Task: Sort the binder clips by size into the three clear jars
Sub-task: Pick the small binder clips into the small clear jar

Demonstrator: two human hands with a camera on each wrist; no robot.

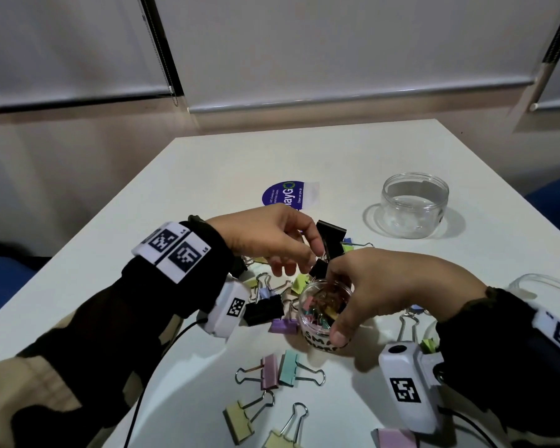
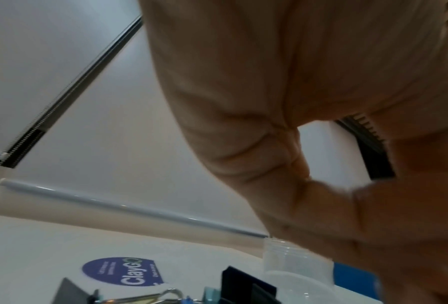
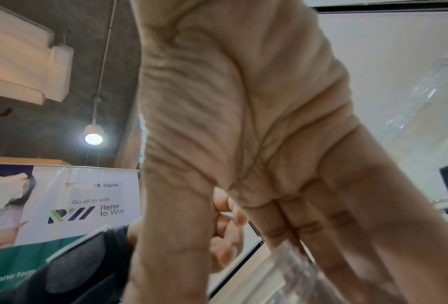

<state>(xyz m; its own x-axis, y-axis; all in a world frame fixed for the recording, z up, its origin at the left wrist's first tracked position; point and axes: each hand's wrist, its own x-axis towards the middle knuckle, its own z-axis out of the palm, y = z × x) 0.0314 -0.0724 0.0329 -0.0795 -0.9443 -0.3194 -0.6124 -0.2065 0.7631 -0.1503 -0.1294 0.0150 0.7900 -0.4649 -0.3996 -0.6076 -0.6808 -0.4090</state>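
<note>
Steadying the small jar [image 1: 324,313] near the middle of the worktop [image 1: 337,150], the right hand [image 1: 379,286] wraps it from the right side, thumb low on the near wall and fingers [image 1: 335,270] curled over the far rim. Small pastel clips already lie inside it. The left hand [image 1: 272,240] hovers just beyond and to the left of the jar mouth, fingers bent downward around a small black clip [image 1: 318,268] at their tips; whether it is truly pinched or only touched I cannot tell, as the left wrist view shows mostly palm.

What matters for the coming drop is that the jar opening sits directly toward the person and slightly right of the left fingertips, very near, partly covered by the right fingers. A large black clip [image 1: 332,239] stands upright just behind. Loose binder clips [image 1: 286,368] of mixed size lie around the jar, on the left and on the near side. An empty jar [image 1: 414,205] stands well apart at the far right; only a rim of a third jar [image 1: 543,282] shows by the right wrist.
</note>
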